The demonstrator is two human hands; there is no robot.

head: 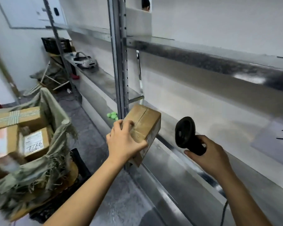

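Observation:
My left hand [123, 141] grips a taped brown cardboard box [145, 123] from its near side, holding it at the front edge of the metal shelf [203, 152], beside the upright post [119, 62]. My right hand [209, 154] holds the handle of a black barcode scanner [185, 132], its head turned toward the box. A cable hangs from the scanner below my right wrist.
A frayed green sack [44, 163] on the left holds several cardboard parcels [33, 142], one marked 7786. Green caps [112, 115] lie on the shelf beyond the post. A white headset [85, 61] sits farther along. A black crate [55, 44] stands at the back.

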